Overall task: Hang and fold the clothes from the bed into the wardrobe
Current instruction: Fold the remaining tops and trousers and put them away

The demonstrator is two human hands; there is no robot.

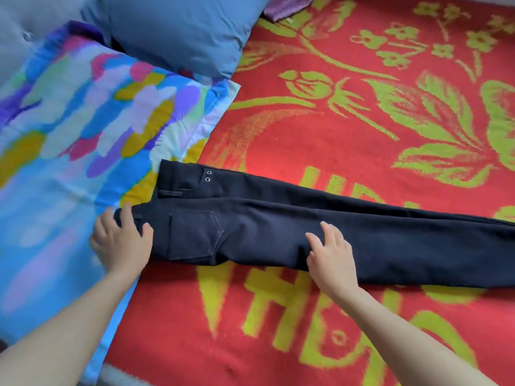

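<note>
Trousers on blanket, waistband end over quilt at left

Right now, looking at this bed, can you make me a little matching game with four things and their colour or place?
Things:
1. trousers
2. pillow
3. blanket
4. left hand

Descriptions:
A. red with yellow-green flowers
B. gripping the trousers' waist end
C. black, lying flat
D. plain blue

Pairs: 1-C, 2-D, 3-A, 4-B
</note>
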